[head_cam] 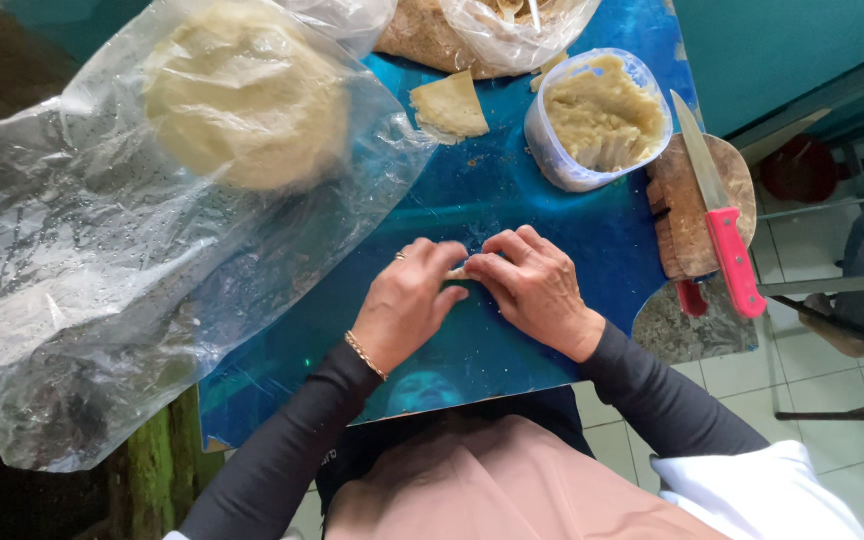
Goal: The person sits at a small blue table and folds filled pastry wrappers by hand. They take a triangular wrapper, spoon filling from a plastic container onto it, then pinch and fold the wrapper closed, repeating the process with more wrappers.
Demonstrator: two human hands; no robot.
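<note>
My left hand [407,303] and my right hand [530,283] meet at the middle of the blue table [512,200]. Both pinch a small pale piece of dough [460,272], mostly hidden under my fingers. A gold bracelet sits on my left wrist and a ring on one left finger. Beyond my hands lies a folded pale wrapper [449,105]. To its right stands a clear plastic tub of beige filling [600,115].
A large clear plastic bag [102,260] holding a stack of round pale wrappers [242,95] covers the table's left side. A pink-handled knife [717,210] rests on a wooden board [687,215] at the right edge. More bags lie at the far edge. Tiled floor and chair legs show at the right.
</note>
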